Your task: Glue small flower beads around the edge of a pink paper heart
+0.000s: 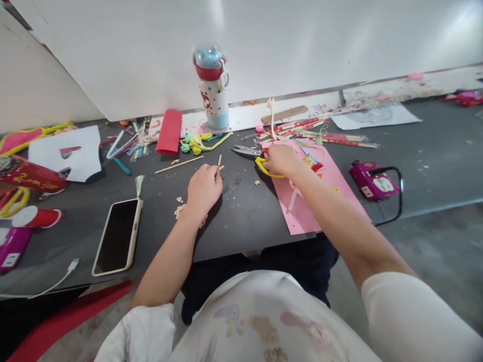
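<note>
My left hand (205,188) is closed near the middle of the dark table, with short pale wooden stick pieces (220,160) poking out by its fingertips. Most of what it grips is hidden by the hand. Under and beside the wrist lie small pale crumbs or cut bits (179,210). To the right, my right hand (281,160) is closed around the yellow handles of a pair of scissors (247,151), whose blades point left, slightly apart. A longer thin wooden stick (179,164) lies beyond my left hand. Pink paper (302,211) sits beneath my right forearm, with small coloured scraps on it.
A child's water bottle (217,95) stands at the back against the white panel. A phone (116,237) and a red cup (36,216) lie at left. Bundled red-wrapped sticks (302,126) are behind the scissors. A purple corded device (373,181) sits at right.
</note>
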`<state>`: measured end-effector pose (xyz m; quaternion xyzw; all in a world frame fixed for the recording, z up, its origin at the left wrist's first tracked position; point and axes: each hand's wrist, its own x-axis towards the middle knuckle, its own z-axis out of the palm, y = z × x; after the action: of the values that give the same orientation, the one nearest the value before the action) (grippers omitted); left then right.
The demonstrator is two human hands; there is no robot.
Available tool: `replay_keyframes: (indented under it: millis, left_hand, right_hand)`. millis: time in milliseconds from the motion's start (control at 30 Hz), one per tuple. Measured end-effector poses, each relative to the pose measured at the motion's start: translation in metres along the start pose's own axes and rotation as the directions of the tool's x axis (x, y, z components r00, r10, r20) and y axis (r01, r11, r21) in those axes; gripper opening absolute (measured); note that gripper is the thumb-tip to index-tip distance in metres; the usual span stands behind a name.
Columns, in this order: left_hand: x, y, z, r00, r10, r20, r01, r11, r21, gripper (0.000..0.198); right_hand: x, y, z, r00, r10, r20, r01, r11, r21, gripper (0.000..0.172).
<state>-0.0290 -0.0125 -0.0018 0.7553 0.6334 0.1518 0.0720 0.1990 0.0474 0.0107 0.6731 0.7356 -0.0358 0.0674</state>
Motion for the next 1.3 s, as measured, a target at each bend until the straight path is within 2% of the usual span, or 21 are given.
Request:
replay_keyframes:
  millis: [133, 233, 333, 433, 567, 667, 800, 867, 933, 1000, 1300]
  left_hand:
    - [0.001, -0.001, 0.001, 0.999, -0.002, 0.033, 0.001, 1.000, 0.023, 0.034]
    - [0.003, -0.005, 0.004, 0.999, -0.008, 0.035, 0.006, 0.998, 0.063, 0.036]
    - [0.007, -0.011, 0.007, 1.000, -0.025, 0.002, 0.025, 0.994, 0.103, 0.036]
    - [0.010, -0.017, 0.010, 0.998, -0.024, -0.051, 0.031, 0.991, 0.129, 0.036]
    - [0.012, -0.025, 0.011, 0.996, -0.041, -0.073, 0.052, 0.987, 0.155, 0.034]
    - [0.012, -0.027, 0.011, 0.994, -0.064, -0.085, 0.076, 0.987, 0.141, 0.032]
    - [0.012, -0.027, 0.008, 0.995, -0.012, -0.096, 0.017, 0.998, 0.055, 0.028]
    - [0.012, -0.025, 0.005, 0.997, 0.041, -0.059, -0.040, 0.999, 0.029, 0.022]
    - [0.009, -0.021, 0.001, 0.996, 0.085, 0.035, -0.086, 0.996, 0.034, 0.016]
    - [0.006, -0.017, -0.003, 0.994, 0.068, 0.087, -0.076, 0.993, 0.088, 0.015]
    - [0.001, -0.006, 0.004, 0.990, 0.063, 0.125, -0.090, 0.971, 0.223, 0.021]
  right_hand:
    - [0.005, -0.003, 0.001, 0.999, -0.005, -0.031, 0.004, 1.000, -0.029, 0.034]
    - [0.006, -0.001, -0.003, 0.998, -0.029, -0.051, 0.026, 0.998, -0.051, 0.030]
    - [0.003, 0.002, -0.010, 0.997, -0.064, -0.052, 0.061, 0.996, -0.063, 0.021]
    - [-0.003, 0.003, -0.016, 0.993, -0.082, -0.080, 0.078, 0.996, -0.049, 0.021]
    - [-0.018, -0.009, -0.019, 0.980, -0.111, -0.168, 0.117, 0.993, 0.024, 0.025]
    - [-0.030, -0.024, -0.017, 0.963, -0.167, -0.209, 0.194, 0.974, 0.114, 0.026]
    - [-0.044, -0.038, -0.017, 0.947, -0.224, -0.232, 0.267, 0.947, 0.178, 0.024]
    - [-0.050, -0.040, -0.018, 0.941, -0.222, -0.255, 0.275, 0.941, 0.197, 0.024]
    - [-0.054, -0.040, -0.020, 0.945, -0.199, -0.259, 0.259, 0.940, 0.223, 0.022]
    - [-0.057, -0.039, -0.020, 0.951, -0.176, -0.254, 0.241, 0.937, 0.252, 0.021]
    - [-0.065, -0.033, -0.009, 0.954, -0.160, -0.253, 0.243, 0.909, 0.340, 0.019]
